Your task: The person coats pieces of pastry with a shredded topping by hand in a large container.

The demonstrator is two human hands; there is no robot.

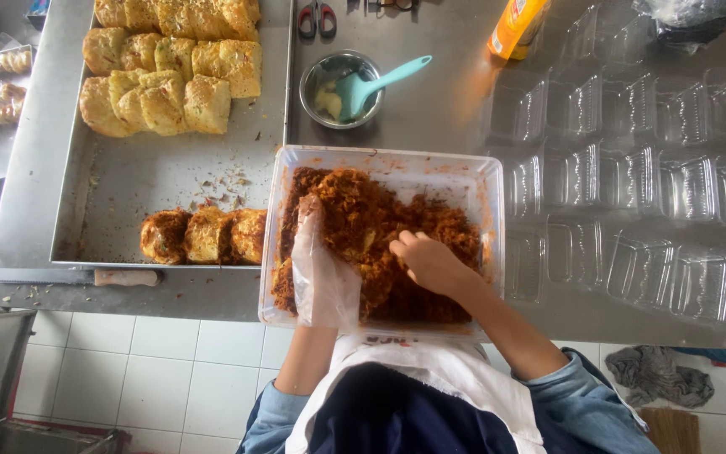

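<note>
A clear plastic tub point(474, 172) sits at the near counter edge, filled with brown shredded floss point(380, 210). Both my hands are inside it. My left hand point(319, 265), in a thin clear glove, is pressed flat against the floss near the tub's left wall. Bare, my right hand point(426, 261) has its fingers curled into the floss around a pale roll point(355, 244) half buried at the centre. How firmly that roll is gripped is hidden by the floss.
A steel tray point(128, 181) at left holds several pale rolls point(170, 67) at the back and three floss-coated rolls point(205, 237) in front. A steel bowl point(323, 77) with a teal spatula point(376, 84) stands behind the tub. Open clear clamshell boxes point(632, 185) cover the counter at right.
</note>
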